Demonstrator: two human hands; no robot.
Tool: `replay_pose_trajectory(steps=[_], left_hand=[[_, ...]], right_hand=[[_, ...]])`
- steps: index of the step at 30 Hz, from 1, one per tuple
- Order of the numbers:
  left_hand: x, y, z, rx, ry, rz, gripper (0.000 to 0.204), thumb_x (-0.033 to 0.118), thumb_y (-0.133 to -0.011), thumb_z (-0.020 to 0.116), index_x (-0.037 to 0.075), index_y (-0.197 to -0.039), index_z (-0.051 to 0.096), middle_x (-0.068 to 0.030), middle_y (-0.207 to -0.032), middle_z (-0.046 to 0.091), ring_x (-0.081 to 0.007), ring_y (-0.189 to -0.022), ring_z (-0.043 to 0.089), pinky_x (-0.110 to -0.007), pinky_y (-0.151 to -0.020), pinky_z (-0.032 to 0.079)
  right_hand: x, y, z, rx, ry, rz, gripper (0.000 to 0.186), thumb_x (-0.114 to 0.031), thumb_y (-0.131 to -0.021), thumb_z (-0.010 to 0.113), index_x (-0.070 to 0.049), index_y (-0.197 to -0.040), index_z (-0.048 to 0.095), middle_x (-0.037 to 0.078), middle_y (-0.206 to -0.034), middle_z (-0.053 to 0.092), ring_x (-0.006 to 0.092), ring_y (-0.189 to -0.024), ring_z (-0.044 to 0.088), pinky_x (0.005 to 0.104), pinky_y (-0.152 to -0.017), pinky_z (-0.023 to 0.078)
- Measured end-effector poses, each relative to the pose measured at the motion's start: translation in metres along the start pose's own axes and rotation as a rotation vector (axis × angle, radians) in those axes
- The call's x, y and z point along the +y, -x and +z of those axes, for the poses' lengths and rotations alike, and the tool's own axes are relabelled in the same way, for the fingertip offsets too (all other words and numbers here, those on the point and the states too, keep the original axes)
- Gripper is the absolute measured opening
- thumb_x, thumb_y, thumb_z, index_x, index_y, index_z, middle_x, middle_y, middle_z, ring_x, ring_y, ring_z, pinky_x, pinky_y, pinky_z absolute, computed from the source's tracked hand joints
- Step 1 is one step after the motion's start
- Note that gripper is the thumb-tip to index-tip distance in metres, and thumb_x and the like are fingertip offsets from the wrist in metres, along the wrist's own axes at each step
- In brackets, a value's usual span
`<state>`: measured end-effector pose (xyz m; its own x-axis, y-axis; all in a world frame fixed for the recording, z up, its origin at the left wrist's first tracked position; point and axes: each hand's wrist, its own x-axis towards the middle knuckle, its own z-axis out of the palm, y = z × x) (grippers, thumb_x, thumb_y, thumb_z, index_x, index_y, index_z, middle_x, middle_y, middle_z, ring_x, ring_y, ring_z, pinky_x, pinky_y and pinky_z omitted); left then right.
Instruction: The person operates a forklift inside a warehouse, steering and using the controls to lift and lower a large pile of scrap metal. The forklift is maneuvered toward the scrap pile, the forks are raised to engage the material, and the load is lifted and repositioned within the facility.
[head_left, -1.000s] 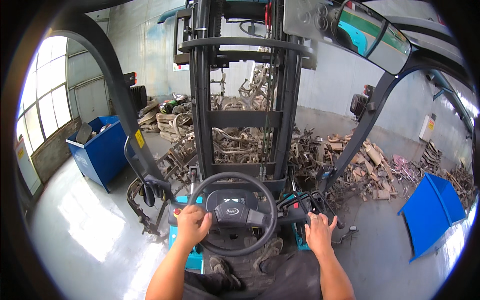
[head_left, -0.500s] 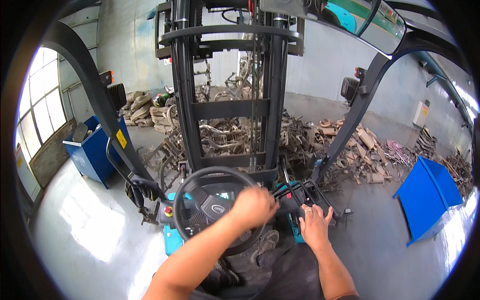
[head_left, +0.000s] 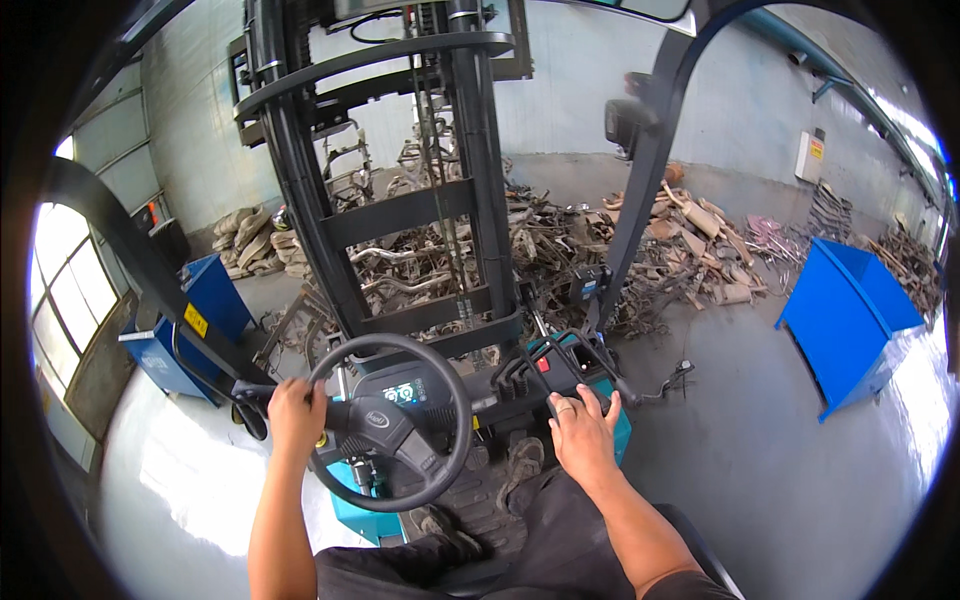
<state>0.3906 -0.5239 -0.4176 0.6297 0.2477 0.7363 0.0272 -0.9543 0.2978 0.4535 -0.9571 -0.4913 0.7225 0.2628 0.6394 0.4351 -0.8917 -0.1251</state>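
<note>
The black steering wheel (head_left: pixel 398 430) of a forklift stands in front of me, with its hub tilted. My left hand (head_left: pixel 298 415) is closed at the left side of the rim; its fingers hide the exact part it grips. Behind the wheel a small screen (head_left: pixel 403 393) is lit. To the right, my right hand (head_left: pixel 584 434) rests palm down on the dark edge of the side console (head_left: pixel 560 362), fingers spread, holding nothing. Short black levers (head_left: pixel 512 382) stand just left of that hand. Between the wheel and console, my shoe (head_left: pixel 523 467) is on the floor plate.
Ahead rises the black mast (head_left: pixel 400 213), partly covering a heap of scrap metal parts (head_left: pixel 550 240). More rusty parts (head_left: pixel 715 235) lie to its right. Blue metal bins stand at right (head_left: pixel 835 320) and left (head_left: pixel 222 300). A black cab pillar (head_left: pixel 640 190) crosses the right side.
My left hand has swung from the wheel's right side to its left, and the wheel has turned. My right hand stays by the console. The view has shifted, moving the mast leftward and tilting it.
</note>
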Motion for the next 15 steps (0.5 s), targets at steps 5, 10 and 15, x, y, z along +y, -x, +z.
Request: replay_pose_trajectory(steps=[5,10,15], left_hand=[[0.049,0.062,-0.044,-0.030,0.024,-0.054,0.023,0.008,-0.087,0.075,-0.003,-0.072,0.061,-0.0174,-0.075,0.058,-0.0390,-0.076,0.059,-0.048,-0.069,0.047],[0.015,0.083,-0.069,0.050,0.058,-0.090,0.027,0.003,-0.084,0.075,-0.003,-0.068,0.055,-0.0162,-0.069,0.053,-0.0364,-0.070,0.054,-0.046,-0.066,0.043],[-0.139,0.006,-0.046,0.094,0.144,0.024,0.028,0.000,-0.082,0.075,-0.001,-0.065,0.052,-0.0148,-0.068,0.051,-0.0337,-0.067,0.050,-0.045,-0.061,0.040]], right_hand=[[0.011,0.012,-0.039,-0.023,0.002,-0.030,0.037,-0.021,-0.096,0.070,-0.010,-0.131,0.067,0.005,-0.127,0.070,0.0298,-0.143,0.046,0.0737,-0.118,0.019],[-0.028,0.052,-0.048,0.029,0.064,0.003,0.040,-0.023,-0.094,0.072,-0.012,-0.132,0.069,0.011,-0.146,0.061,0.0370,-0.145,0.044,0.0761,-0.117,0.018],[-0.172,0.028,0.037,-0.005,0.208,0.102,0.038,-0.026,-0.093,0.073,-0.016,-0.129,0.071,0.014,-0.161,0.046,0.0431,-0.151,0.034,0.0762,-0.118,0.015]])
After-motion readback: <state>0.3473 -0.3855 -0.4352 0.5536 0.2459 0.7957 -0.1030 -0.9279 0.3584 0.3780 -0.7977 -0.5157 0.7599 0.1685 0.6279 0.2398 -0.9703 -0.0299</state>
